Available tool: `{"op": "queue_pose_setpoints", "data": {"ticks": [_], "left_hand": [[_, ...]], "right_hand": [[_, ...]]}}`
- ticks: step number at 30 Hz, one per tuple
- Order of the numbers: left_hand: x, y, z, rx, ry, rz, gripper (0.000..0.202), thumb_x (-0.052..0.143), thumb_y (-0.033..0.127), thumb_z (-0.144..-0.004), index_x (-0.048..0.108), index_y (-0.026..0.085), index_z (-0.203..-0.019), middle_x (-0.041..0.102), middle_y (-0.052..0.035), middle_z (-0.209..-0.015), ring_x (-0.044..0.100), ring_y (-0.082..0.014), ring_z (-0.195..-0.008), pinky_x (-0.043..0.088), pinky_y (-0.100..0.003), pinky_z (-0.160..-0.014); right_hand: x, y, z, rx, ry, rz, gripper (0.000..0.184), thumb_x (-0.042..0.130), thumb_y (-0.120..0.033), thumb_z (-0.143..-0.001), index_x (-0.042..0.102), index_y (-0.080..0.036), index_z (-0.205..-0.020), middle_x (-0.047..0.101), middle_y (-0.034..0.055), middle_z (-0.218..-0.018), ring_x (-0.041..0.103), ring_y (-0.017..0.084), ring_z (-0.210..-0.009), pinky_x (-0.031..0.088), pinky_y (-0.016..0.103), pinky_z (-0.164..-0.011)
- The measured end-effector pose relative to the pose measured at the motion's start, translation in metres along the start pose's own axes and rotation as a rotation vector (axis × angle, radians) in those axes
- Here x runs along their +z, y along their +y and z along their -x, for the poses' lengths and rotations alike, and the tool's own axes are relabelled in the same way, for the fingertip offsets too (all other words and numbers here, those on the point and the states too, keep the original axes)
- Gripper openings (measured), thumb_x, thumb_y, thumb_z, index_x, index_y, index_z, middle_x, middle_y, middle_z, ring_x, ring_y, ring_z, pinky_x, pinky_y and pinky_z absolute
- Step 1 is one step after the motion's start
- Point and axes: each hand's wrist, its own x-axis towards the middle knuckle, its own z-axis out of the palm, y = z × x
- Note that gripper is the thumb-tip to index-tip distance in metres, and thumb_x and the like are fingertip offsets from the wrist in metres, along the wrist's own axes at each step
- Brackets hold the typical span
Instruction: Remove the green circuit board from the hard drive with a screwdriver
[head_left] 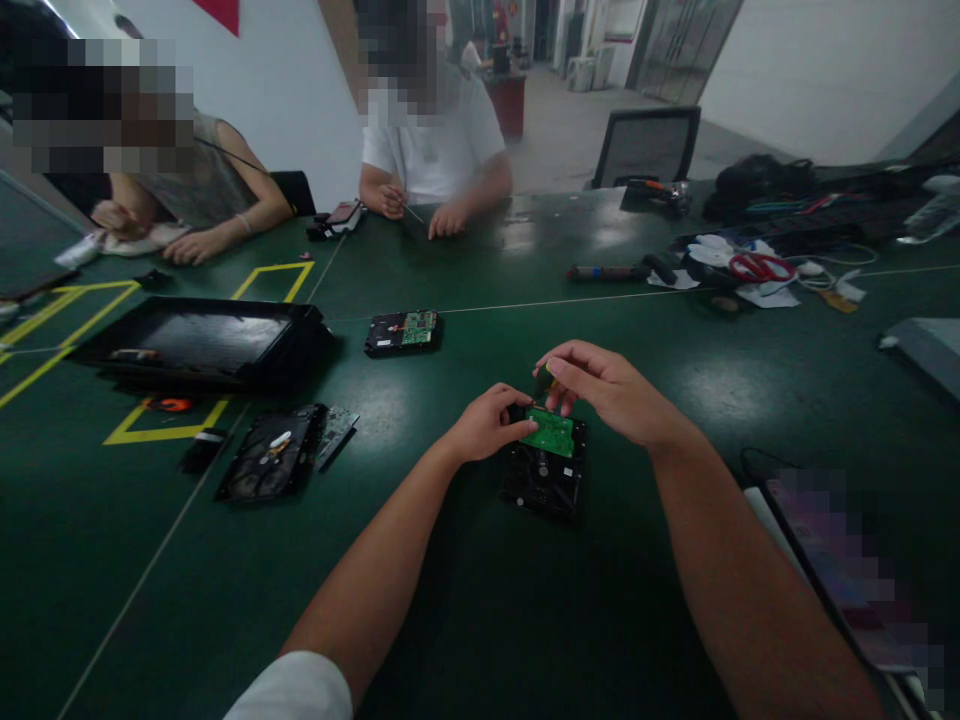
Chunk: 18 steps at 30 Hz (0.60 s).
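A black hard drive point(543, 488) lies on the green table in front of me, its green circuit board point(553, 433) facing up. My left hand point(491, 425) grips the drive's left far corner, thumb resting over the board's edge. Above the far end of the board, my right hand point(592, 385) is closed around a screwdriver with a dark green and yellow handle point(545, 378). The screwdriver points down toward the board; its tip is too small to make out.
Another hard drive point(403, 332) lies ahead, and an opened one point(270, 455) sits left beside a loose circuit board point(336, 438). Black trays point(202, 345) are stacked at left. Cables point(761, 265) lie at far right, a tablet-like screen point(832, 570) near right. Two people sit opposite.
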Motion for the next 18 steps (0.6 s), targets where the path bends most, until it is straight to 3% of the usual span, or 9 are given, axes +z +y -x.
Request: {"op": "queue_pose_setpoints", "data": {"ticks": [3,7,11,18], "left_hand": [[-0.0003,-0.0003,-0.0005,-0.006,-0.004,-0.011,0.040,0.077,0.044,-0.090,0.070,0.022,-0.123,0.060,-0.0043,-0.111,0.056,-0.0113,-0.073,0.050,-0.029,-0.072],[-0.0010,0.0017,-0.0005,-0.010,-0.012,-0.004,0.041,0.077,0.043,-0.091,0.070,0.022,-0.125,0.060,-0.0051,-0.113,0.056,-0.0120,-0.074,0.051,-0.030,-0.071],[-0.0014,0.0031,-0.0001,-0.004,-0.012,-0.002,0.043,0.077,0.044,-0.091,0.070,0.021,-0.127,0.060,-0.0057,-0.113,0.056,-0.0121,-0.075,0.051,-0.030,-0.072],[-0.0017,0.0038,0.0000,-0.004,-0.008,0.000,0.042,0.077,0.044,-0.091,0.070,0.022,-0.125,0.060,-0.0050,-0.112,0.055,-0.0117,-0.074,0.051,-0.029,-0.072]], "right_hand": [[0.0019,0.0011,-0.0008,-0.016,0.026,-0.047,0.032,0.065,-0.051,-0.102,0.066,-0.021,-0.114,0.075,0.0049,-0.096,0.070,0.016,-0.075,0.057,0.029,-0.063],[0.0058,0.0023,-0.0028,-0.048,0.067,-0.118,0.035,0.062,-0.049,-0.103,0.063,-0.027,-0.130,0.072,0.0062,-0.117,0.071,0.014,-0.078,0.060,0.029,-0.064],[0.0059,0.0034,-0.0046,-0.019,0.056,-0.163,0.033,0.057,-0.046,-0.105,0.070,-0.024,-0.126,0.070,0.0076,-0.117,0.071,0.015,-0.080,0.062,0.032,-0.071],[0.0059,0.0029,-0.0027,-0.001,0.065,-0.182,0.026,0.067,-0.045,-0.101,0.065,-0.022,-0.113,0.073,0.0071,-0.113,0.073,0.015,-0.077,0.058,0.027,-0.061]]}}
